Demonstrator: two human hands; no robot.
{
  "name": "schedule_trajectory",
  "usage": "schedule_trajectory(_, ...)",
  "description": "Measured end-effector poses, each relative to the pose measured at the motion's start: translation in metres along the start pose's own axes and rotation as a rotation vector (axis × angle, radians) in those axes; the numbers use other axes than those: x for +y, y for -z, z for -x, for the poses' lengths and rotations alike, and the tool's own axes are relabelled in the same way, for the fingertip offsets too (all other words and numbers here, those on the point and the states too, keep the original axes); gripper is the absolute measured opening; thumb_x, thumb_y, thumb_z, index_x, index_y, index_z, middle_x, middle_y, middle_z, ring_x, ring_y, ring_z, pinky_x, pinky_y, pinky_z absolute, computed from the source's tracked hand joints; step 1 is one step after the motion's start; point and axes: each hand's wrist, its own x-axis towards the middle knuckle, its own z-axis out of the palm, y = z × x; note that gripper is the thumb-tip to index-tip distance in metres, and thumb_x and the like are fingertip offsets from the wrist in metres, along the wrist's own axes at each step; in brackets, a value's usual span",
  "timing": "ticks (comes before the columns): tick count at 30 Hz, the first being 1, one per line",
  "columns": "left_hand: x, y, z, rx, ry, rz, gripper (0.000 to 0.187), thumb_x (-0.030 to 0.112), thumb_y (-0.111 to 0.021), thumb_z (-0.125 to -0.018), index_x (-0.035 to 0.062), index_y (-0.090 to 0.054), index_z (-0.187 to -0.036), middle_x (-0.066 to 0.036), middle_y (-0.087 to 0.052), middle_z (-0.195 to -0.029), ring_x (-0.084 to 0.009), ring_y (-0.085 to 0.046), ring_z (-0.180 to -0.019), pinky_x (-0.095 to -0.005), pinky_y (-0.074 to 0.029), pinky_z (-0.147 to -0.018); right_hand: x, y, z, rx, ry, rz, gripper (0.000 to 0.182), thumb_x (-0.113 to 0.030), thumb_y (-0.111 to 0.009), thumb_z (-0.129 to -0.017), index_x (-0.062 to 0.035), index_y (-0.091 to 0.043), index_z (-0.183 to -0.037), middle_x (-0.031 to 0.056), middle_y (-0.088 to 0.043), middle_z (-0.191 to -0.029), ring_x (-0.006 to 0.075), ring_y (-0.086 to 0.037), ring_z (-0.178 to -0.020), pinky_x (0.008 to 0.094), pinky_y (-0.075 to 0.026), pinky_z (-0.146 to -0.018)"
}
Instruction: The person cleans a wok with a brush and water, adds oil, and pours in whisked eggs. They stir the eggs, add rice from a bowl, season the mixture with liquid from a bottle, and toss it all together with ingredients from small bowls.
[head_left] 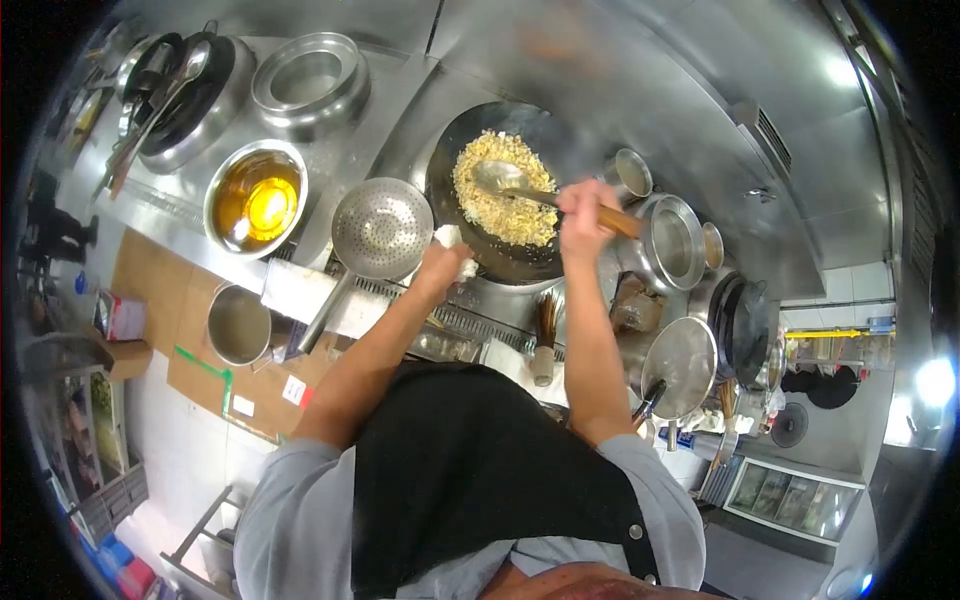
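Observation:
A black wok [505, 262] holds yellow fried rice [502, 190] on the steel range. My right hand [583, 212] grips the wooden handle of a metal ladle [503, 179], whose bowl rests in the rice. My left hand [445, 262] holds the wok's near rim through a white cloth [455, 240].
A perforated skimmer [382, 228] lies left of the wok. A bowl of golden oil [257, 198], an empty steel ring [308, 82] and a second dark wok [187, 92] stand further left. Steel pots and lids [672, 240] crowd the right side. A bucket [238, 325] sits below the counter.

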Motion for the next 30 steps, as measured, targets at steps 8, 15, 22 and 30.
schedule_trajectory(8, 0.003, 0.001, 0.001, -0.060, 0.028, -0.011, 0.024, 0.021, -0.069, -0.086, 0.0077, -0.063, -0.104, -0.004, -0.067, -0.082, -0.0170, -0.064, -0.068, -0.0351, -0.047, -0.049, -0.047, 0.012, 0.014, -0.382, 0.037, 0.034, 0.017, -0.008, -0.057, -0.101, -0.0017, -0.061, -0.086, 0.0049, -0.060, -0.071, 0.0112, -0.052, -0.060, 0.0275, -0.041, -0.054)
schedule_trajectory(15, 0.003, -0.002, 0.000, -0.048, 0.006, -0.025, 0.019, 0.022, -0.067, -0.089, 0.0084, -0.062, -0.102, -0.004, -0.067, -0.082, -0.0166, -0.063, -0.065, -0.0358, -0.048, -0.048, -0.049, 0.014, 0.014, -0.328, -0.039, -0.043, 0.018, -0.011, -0.064, -0.100, -0.0023, -0.063, -0.084, 0.0059, -0.064, -0.076, 0.0118, -0.055, -0.064, 0.0284, -0.043, -0.057)
schedule_trajectory(22, -0.002, 0.002, -0.003, -0.064, 0.004, -0.013, 0.021, 0.022, -0.067, -0.089, 0.0081, -0.061, -0.103, -0.004, -0.066, -0.082, -0.0164, -0.063, -0.066, -0.0352, -0.047, -0.048, -0.068, 0.008, 0.008, -0.328, -0.019, -0.075, 0.016, -0.009, -0.065, -0.098, 0.0000, -0.065, -0.085, 0.0046, -0.063, -0.074, 0.0113, -0.055, -0.063, 0.0299, -0.042, -0.057)
schedule_trajectory(30, 0.007, 0.001, 0.004, -0.076, -0.002, -0.029, 0.022, 0.021, -0.067, -0.089, 0.0079, -0.061, -0.105, -0.004, -0.066, -0.082, -0.0161, -0.063, -0.067, -0.0342, -0.048, -0.049, -0.045, -0.012, -0.006, -0.126, -0.006, -0.199, 0.023, -0.012, -0.062, -0.101, -0.0015, -0.062, -0.080, 0.0053, -0.061, -0.069, 0.0118, -0.055, -0.063, 0.0284, -0.043, -0.058)
